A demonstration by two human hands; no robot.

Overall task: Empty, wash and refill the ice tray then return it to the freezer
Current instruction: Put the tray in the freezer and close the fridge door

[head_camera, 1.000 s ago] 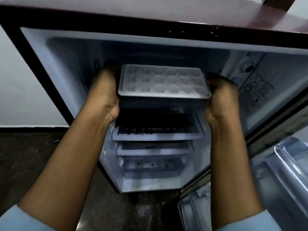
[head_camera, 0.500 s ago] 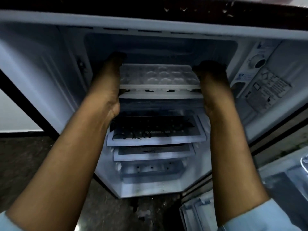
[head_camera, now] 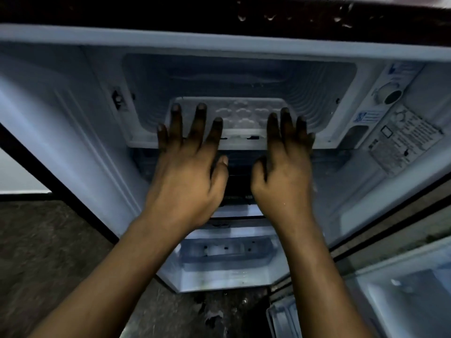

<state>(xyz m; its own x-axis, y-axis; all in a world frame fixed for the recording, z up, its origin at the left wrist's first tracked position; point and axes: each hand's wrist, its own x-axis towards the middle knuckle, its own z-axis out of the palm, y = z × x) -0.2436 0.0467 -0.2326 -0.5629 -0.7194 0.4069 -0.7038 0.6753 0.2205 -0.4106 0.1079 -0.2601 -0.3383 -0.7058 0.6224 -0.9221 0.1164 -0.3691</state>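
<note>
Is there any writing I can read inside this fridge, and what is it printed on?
Large white label on the right wall: print too blurred to read.
Small blue sticker left of it: too blurred.
Upper blue sticker above the dial: too blurred.
No other writing shows.

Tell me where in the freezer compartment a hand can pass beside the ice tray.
Bare floor lies between the ice tray and the left wall of the freezer compartment, and another strip between the tray and the right wall. The front is crowded: the left hand and right hand lie flat on the tray's near edge.
</note>
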